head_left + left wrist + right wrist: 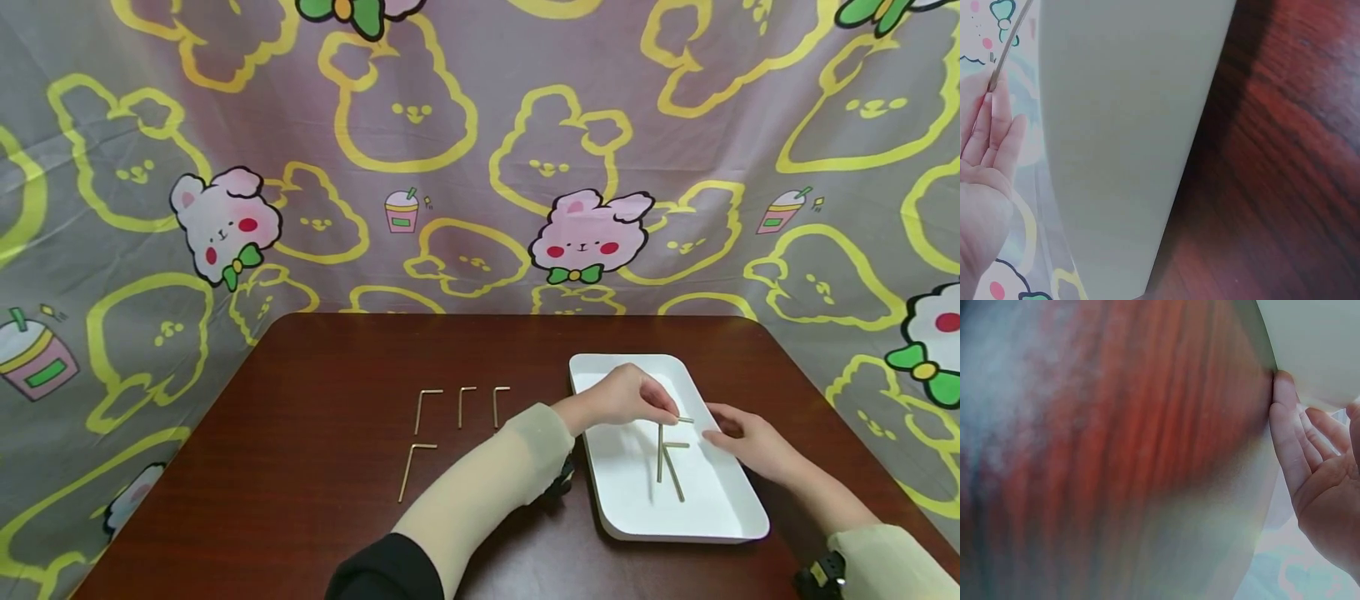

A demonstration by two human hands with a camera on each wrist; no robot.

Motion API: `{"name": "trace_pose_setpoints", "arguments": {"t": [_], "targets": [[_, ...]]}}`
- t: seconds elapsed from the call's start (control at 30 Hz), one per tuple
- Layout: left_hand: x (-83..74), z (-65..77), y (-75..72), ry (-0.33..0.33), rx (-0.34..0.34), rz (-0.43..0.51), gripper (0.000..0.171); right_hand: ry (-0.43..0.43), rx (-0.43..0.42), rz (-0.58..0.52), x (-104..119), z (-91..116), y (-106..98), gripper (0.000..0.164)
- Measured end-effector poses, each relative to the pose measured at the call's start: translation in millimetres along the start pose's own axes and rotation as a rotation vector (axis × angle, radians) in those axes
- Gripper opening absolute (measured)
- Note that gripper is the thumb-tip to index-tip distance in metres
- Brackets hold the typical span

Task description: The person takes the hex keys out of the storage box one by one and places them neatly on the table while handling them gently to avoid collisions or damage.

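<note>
My left hand (626,396) pinches a brass-coloured L-shaped hex key (660,454) by its bend, its long arm hanging down over the white tray (637,517). In the left wrist view, the fingertips and thumb close on the thin key (1010,47). Another hex key (675,479) lies inside the tray, overlapped by the held one in the head view. My right hand (757,446) is at the tray's right side. Its fairly straight fingers touch the outer wall in the right wrist view, with the thumb near the rim.
Left of the tray, several more L-shaped hex keys (418,412) lie spaced apart in two rows on the dark wooden table (285,483). A cartoon-printed cloth (480,192) hangs behind the table's far edge.
</note>
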State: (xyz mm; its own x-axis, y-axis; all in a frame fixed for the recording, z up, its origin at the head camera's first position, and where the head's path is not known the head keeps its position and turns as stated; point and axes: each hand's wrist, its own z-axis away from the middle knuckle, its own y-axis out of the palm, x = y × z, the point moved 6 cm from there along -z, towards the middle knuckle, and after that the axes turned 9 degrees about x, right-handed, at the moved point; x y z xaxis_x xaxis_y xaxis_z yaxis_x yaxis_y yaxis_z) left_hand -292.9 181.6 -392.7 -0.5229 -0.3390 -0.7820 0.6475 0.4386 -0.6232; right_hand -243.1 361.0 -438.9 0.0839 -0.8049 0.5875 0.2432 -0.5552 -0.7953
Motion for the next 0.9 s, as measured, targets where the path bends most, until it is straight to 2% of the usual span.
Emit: {"name": "trace_pose_setpoints", "arguments": {"t": [0.27,0.57,0.9], "targets": [[-2.6,8.4,-3.3,0.024,0.013,-0.017,0.006,-0.010,-0.007,0.026,0,-1,-1,0.059],[0.3,20.3,-19.6,0.025,0.012,0.013,0.006,-0.015,-0.013,0.020,-3,1,1,0.058],[4.3,42.7,-40.7,0.054,0.003,0.074,0.008,-0.033,-0.027,0.022,-2,0,1,0.057]]}}
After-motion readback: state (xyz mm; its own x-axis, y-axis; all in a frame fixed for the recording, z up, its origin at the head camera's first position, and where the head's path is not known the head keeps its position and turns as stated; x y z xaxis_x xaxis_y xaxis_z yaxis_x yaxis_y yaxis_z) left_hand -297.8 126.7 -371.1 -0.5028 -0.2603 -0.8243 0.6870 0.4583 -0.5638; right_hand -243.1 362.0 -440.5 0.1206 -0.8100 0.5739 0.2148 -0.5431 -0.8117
